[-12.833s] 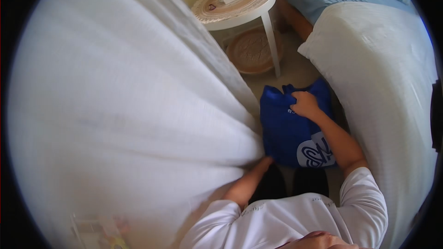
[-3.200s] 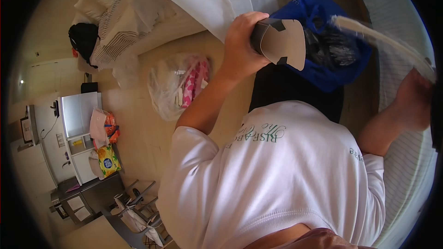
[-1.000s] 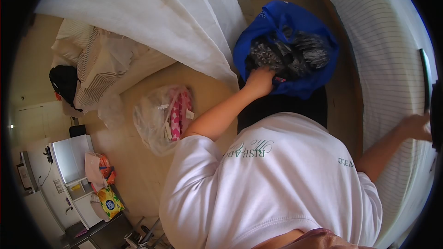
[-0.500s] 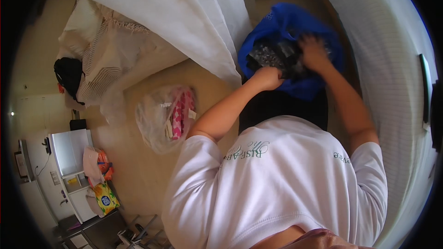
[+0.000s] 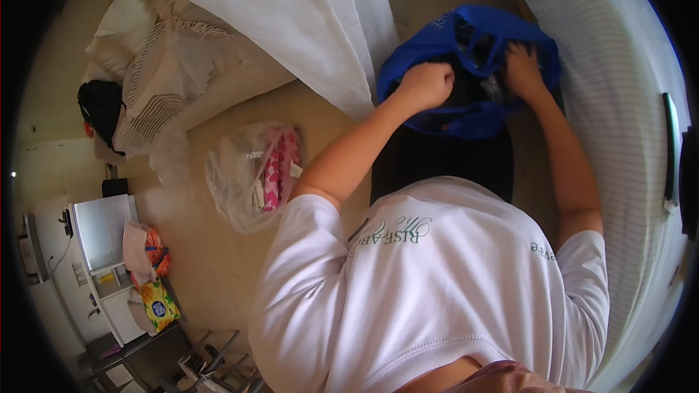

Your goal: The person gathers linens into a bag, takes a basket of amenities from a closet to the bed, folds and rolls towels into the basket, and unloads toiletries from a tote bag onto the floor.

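Observation:
In the head view, a blue bag point(image 5: 466, 122) with loop handles sits on the floor in front of my legs, its mouth facing up. Dark contents point(image 5: 473, 91) with a shiny, see-through patch lie inside it. My left hand point(image 5: 428, 86) is closed in a fist at the left side of the bag's mouth; whatever it grips is hidden. My right hand point(image 5: 524, 73) reaches into the right side of the bag, fingers stretched and slightly apart, close to a blue handle point(image 5: 496, 58) and touching the bag's inside.
A clear plastic bag point(image 5: 231, 178) holding a pink patterned item point(image 5: 273, 175) lies on the floor to the left. White cloth point(image 5: 313, 22) hangs ahead, and a ribbed white cover point(image 5: 611, 124) runs along my right. A black backpack point(image 5: 102, 113) stands by the fringed throw point(image 5: 164, 65).
The dark contents now sit deeper, with the bag's rim and handles pulled up around them. My left hand has risen to the bag's left side; my right hand has shifted slightly right.

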